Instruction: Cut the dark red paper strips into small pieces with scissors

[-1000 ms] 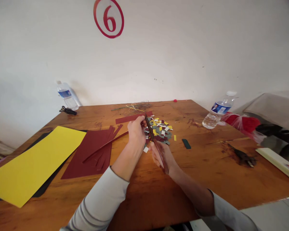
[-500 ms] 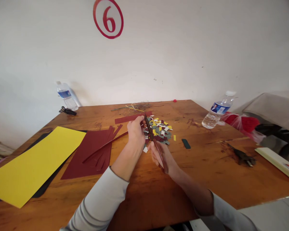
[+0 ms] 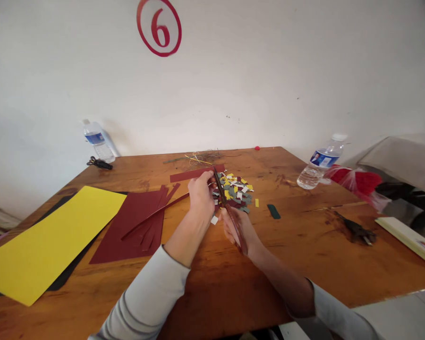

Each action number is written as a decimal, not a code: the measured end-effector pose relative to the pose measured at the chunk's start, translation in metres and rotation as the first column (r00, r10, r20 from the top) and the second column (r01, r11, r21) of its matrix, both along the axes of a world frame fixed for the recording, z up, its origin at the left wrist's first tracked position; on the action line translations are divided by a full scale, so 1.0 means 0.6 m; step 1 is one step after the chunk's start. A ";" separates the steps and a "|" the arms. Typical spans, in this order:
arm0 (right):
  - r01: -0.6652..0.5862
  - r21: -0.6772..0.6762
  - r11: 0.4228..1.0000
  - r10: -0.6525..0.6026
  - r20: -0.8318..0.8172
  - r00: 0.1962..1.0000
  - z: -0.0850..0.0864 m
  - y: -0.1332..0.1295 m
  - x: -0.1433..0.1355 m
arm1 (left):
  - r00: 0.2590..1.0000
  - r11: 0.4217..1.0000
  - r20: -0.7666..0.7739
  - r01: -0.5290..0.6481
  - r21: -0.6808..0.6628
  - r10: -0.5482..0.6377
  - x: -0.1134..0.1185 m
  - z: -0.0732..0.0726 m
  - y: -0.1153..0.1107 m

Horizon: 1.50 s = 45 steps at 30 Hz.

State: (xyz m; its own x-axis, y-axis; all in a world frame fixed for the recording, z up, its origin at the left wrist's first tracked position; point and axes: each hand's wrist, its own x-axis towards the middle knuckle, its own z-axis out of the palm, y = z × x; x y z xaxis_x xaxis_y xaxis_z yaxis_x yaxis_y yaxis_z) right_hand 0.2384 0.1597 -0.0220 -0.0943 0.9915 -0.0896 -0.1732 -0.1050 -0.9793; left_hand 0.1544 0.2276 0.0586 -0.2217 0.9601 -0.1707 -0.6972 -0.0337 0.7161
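My left hand (image 3: pixel 201 192) is closed on a thin dark red paper strip (image 3: pixel 177 200), whose loose end trails back to the left. In my right hand (image 3: pixel 241 226) is a pair of scissors (image 3: pixel 234 225) with reddish-brown handles. Their dark blades point away from me, right beside my left fingertips; how far apart they are is hard to tell. Under and beyond the blades spreads a heap of small paper pieces (image 3: pixel 239 191) in yellow, white, grey-green and dark red. The strip's end at the blades is hidden by my left fingers.
Left lie a yellow sheet (image 3: pixel 62 241) and a dark red sheet (image 3: pixel 116 226) with several cut strips. A wider red strip (image 3: pixel 182 176) lies behind my hands. Water bottles (image 3: pixel 99 141) stand at both sides. A plug (image 3: pixel 357 231) rests at right, a green piece (image 3: pixel 274 211) nearer.
My left hand has shifted very slightly to the right along with the strip. The wider red strip behind it has also slid slightly right. My right hand stays almost in place.
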 end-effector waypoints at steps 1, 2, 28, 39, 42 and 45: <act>0.004 0.000 1.000 -0.004 -0.005 1.000 0.001 0.000 0.000 | 1.000 1.000 -0.001 0.002 0.000 -0.002 0.000 0.000 0.000; 0.009 -0.001 1.000 -0.009 -0.008 1.000 0.003 -0.001 0.000 | 1.000 1.000 -0.003 0.005 0.001 -0.005 0.000 0.001 0.000; -0.007 0.060 0.998 0.006 0.025 1.000 0.000 -0.006 0.002 | 1.000 1.000 0.016 0.004 -0.008 -0.004 0.002 0.003 -0.002; -0.035 0.034 0.999 0.035 -0.014 0.999 -0.012 0.003 0.008 | 1.000 1.000 0.031 -0.001 0.001 0.001 0.003 0.004 -0.004; -0.024 0.025 0.999 0.024 -0.023 0.999 -0.008 0.002 0.007 | 1.000 1.000 0.026 -0.004 0.008 0.004 0.004 0.004 -0.004; -0.021 0.011 1.000 0.022 -0.027 0.999 -0.004 0.000 0.005 | 1.000 1.000 0.023 0.001 0.006 -0.001 0.003 0.004 -0.004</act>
State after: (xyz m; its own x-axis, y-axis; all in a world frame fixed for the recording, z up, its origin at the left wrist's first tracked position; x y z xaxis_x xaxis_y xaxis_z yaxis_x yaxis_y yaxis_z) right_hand 0.2416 0.1600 -0.0243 -0.1179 0.9901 -0.0757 -0.1975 -0.0981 -0.9754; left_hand 0.1565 0.2252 0.0609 -0.2168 0.9614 -0.1696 -0.7137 -0.0376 0.6994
